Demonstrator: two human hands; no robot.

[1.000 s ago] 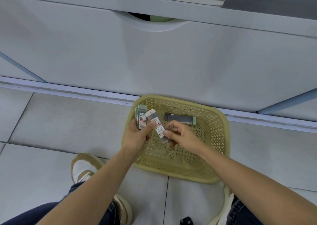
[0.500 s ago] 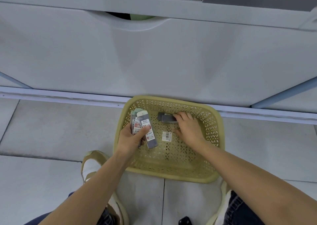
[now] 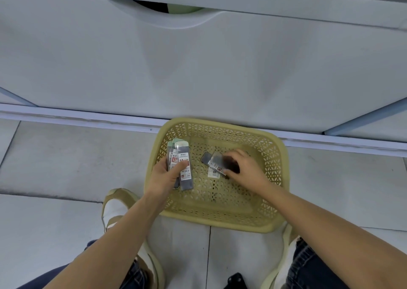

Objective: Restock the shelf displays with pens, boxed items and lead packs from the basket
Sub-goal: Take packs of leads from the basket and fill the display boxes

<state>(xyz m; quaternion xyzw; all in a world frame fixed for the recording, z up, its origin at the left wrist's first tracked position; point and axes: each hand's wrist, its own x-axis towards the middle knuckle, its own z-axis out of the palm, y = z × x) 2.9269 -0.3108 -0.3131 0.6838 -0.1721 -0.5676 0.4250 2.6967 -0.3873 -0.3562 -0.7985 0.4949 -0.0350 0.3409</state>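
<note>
A yellow perforated basket [image 3: 275, 156] stands on the floor against the base of a white shelf unit. My left hand [image 3: 164, 176] grips a small stack of grey lead packs [image 3: 184, 163] with white labels, held upright over the basket's left side. My right hand [image 3: 244, 167] is inside the basket, fingers curled round another grey lead pack [image 3: 217, 162] that tilts up off the bottom. A second dark pack [image 3: 206, 156] shows just behind it. A small white barcode label [image 3: 213, 174] lies on the basket floor.
The white shelf-base panel [image 3: 198, 68] with a curved handle cut-out [image 3: 167, 13] fills the upper view. Grey floor tiles [image 3: 66, 156] spread left of the basket. My sandalled feet [image 3: 116, 209] and jeans-clad knees flank the basket's near edge.
My right hand handed its pack to the left-hand stack, reached to the basket's back, and now lifts another lead pack off the bottom. The left hand has stayed put, holding the stack.
</note>
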